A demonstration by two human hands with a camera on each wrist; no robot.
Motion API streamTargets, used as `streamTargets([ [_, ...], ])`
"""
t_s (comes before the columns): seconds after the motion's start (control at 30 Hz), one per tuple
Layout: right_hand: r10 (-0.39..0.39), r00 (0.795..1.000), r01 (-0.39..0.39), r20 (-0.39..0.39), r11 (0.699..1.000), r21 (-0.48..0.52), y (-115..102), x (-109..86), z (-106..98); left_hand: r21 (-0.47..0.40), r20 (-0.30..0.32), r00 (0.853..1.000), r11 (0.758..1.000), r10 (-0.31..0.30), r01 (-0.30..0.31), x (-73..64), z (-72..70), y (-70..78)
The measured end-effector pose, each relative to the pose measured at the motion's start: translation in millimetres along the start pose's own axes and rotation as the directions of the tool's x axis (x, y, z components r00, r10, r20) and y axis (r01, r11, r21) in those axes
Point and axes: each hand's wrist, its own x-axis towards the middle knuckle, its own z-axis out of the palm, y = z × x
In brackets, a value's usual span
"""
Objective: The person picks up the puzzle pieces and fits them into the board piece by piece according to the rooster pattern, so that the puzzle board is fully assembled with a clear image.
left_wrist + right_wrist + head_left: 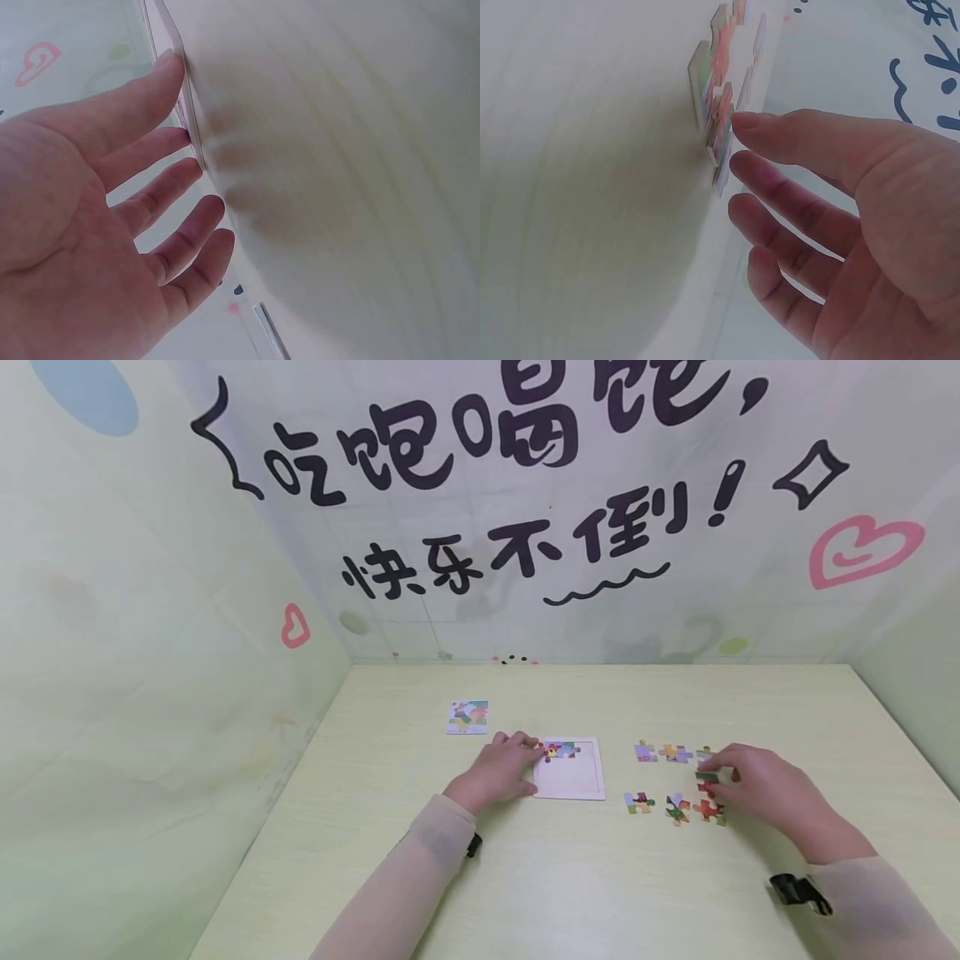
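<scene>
A white puzzle tray (570, 781) lies flat at mid-table, with joined colourful pieces (564, 749) along its upper left. My left hand (498, 768) rests at the tray's left side, fingers relaxed, thumb by its near corner; in the left wrist view the thumb and fingertips meet the tray's edge (193, 124). To the right, thumb and forefinger of my right hand (757, 785) pinch a red and green puzzle piece (706, 783). That piece (721, 124) shows at the thumb tip in the right wrist view, low among other pieces.
Loose pieces stand in two rows right of the tray, among them a purple one (646, 752), an orange one (676, 753) and a red one (708, 811). A small picture card (467, 717) lies behind my left hand. A printed backdrop (600, 627) rises at the table's far edge.
</scene>
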Motion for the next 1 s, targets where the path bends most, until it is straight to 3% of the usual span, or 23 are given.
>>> streamTargets([
  [0.7,-0.014,1.000,0.014,0.002,0.999,0.042,8.2,-4.3,0.7,0.001,0.001,1.000,1.000,-0.003,0.003,0.9,0.5,-0.3],
  [1.0,-0.080,0.997,0.080,-0.022,0.996,0.031,10.1,-4.3,1.3,-0.006,0.004,1.000,1.000,-0.004,0.004,1.3,0.1,-0.1],
])
